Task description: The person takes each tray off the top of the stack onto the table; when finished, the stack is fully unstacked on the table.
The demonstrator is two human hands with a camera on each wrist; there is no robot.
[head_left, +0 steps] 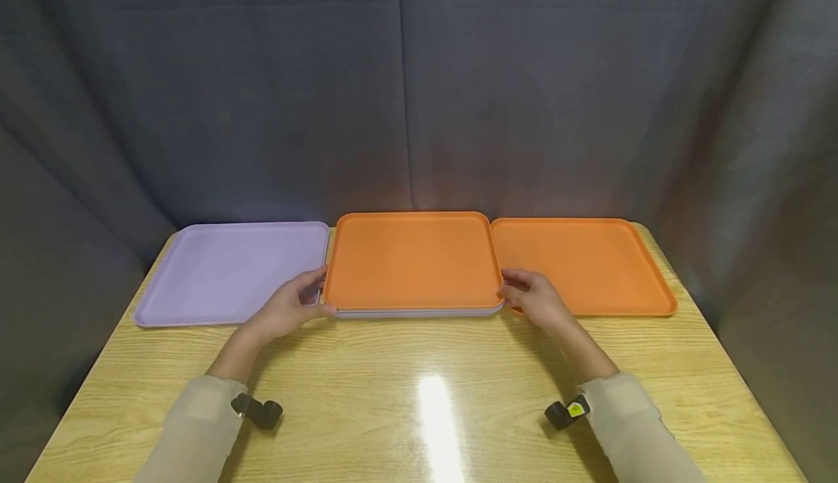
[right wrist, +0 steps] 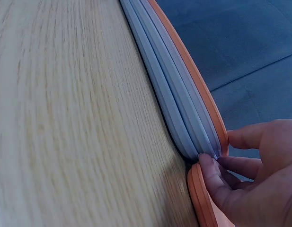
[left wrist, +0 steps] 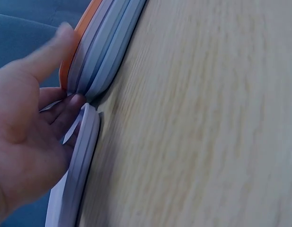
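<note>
Head view: on the worktop [head_left: 419, 396], a top orange tray [head_left: 412, 259] crowns a central stack between a lilac tray [head_left: 222, 272] and another orange tray [head_left: 589, 265]. The left hand [head_left: 288, 308] and right hand [head_left: 533, 297] grasp its near corners.

Left wrist: fingers [left wrist: 65, 111] curl under the stack's rim.

Right wrist: fingers [right wrist: 209, 172] pinch the orange rim

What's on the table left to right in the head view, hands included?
Purple tray → left hand → tray stack with orange tray on top → right hand → orange tray.
</note>
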